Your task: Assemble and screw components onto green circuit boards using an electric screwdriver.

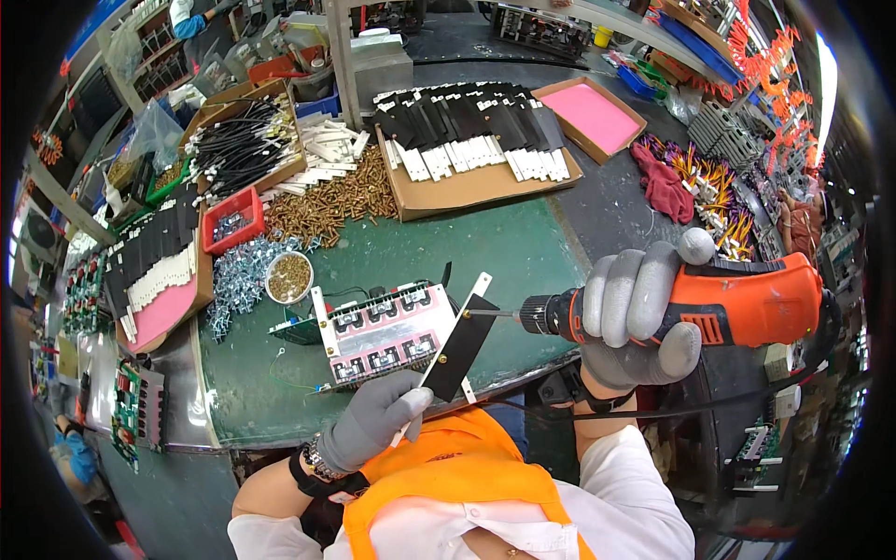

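Observation:
My right hand [635, 317], in a grey glove, grips an orange and black electric screwdriver [737, 299] held sideways, its bit pointing left at the upper part of a black and white strip [459, 345]. My left hand [373, 420], also gloved in grey, pinches the lower end of that strip and holds it tilted against the right edge of a circuit board assembly [383, 331] with pink pads and white side rails. The assembly rests on the green mat [485, 252] near the table's front edge.
A small bowl of brass screws [289, 277] and a heap of silver screws [238, 280] lie left of the assembly. Behind are a pile of brass screws [327, 205], a red bin [233, 219], a cardboard tray of black strips [476, 140], a pink-lined box [590, 117], and cables.

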Action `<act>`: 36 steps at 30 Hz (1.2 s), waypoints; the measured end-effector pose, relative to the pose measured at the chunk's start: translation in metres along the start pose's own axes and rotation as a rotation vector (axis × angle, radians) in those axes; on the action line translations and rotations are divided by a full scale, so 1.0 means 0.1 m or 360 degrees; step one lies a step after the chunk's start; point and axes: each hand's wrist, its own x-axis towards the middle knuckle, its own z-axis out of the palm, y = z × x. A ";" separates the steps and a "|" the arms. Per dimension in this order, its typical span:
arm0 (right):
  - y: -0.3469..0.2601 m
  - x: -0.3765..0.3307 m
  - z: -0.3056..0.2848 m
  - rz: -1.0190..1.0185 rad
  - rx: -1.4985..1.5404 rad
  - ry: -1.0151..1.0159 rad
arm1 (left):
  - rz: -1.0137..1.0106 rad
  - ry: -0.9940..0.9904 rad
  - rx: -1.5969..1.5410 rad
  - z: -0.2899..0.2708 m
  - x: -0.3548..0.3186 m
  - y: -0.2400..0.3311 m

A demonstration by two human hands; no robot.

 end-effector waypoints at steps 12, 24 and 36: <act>0.26 0.09 0.12 0.0104 -0.0367 -0.0012 | 0.0002 -0.0059 -0.0057 0.08 0.10 -0.07; 0.72 0.24 -0.28 0.0052 -0.0368 0.0149 | 0.0190 -0.0224 -0.0515 0.45 0.51 -0.38; 0.88 0.49 0.17 0.0467 -0.0837 0.0060 | 0.0299 -0.0084 -0.0614 0.62 0.55 -0.48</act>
